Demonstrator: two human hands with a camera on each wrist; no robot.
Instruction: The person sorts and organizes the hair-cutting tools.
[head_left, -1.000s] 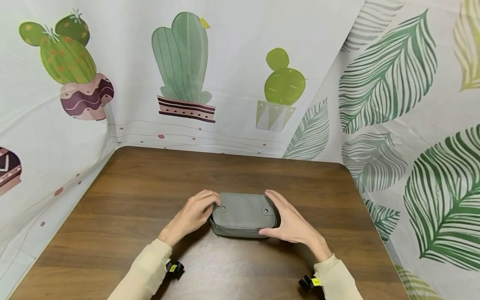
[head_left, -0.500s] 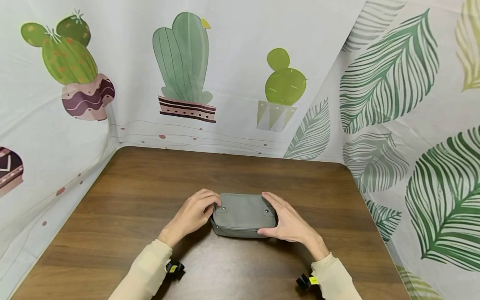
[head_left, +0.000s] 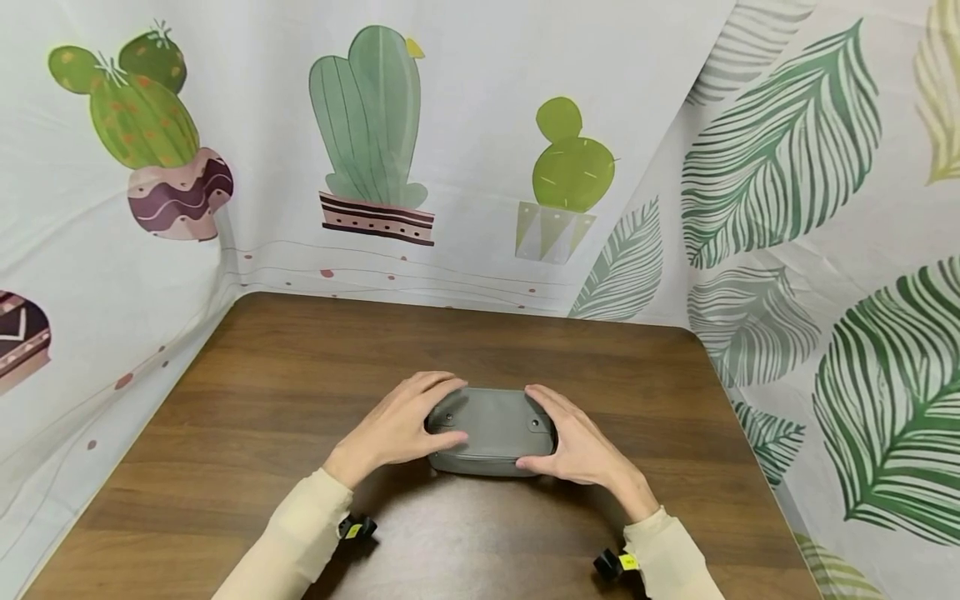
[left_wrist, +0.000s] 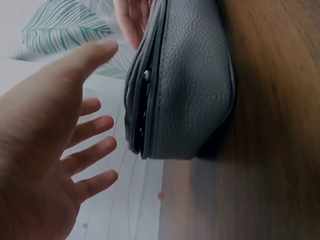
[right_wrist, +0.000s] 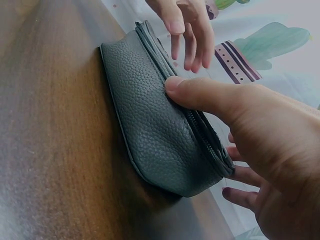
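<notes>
A grey pebbled-leather zippered pouch (head_left: 491, 429) lies on the wooden table, with two metal studs on its top. My right hand (head_left: 581, 442) holds its right end, thumb on the near edge and fingers at the far edge. The right wrist view shows that thumb (right_wrist: 190, 92) against the zipper (right_wrist: 200, 132). Over the pouch's left end is my left hand (head_left: 401, 421), thumb and fingers spread apart. From the left wrist, the left hand (left_wrist: 55, 130) shows a gap between it and the pouch (left_wrist: 187, 75).
The brown wooden table (head_left: 337, 342) runs to a white cloth backdrop (head_left: 472, 125) printed with cacti and leaves. A small black device with a yellow label (head_left: 356, 527) is at the left wrist, and another black device (head_left: 609, 565) at the right.
My left hand has let go of the pouch's left corner and spread its fingers over that end. The right hand has closed in slightly on the right end. The pouch has stayed nearly still.
</notes>
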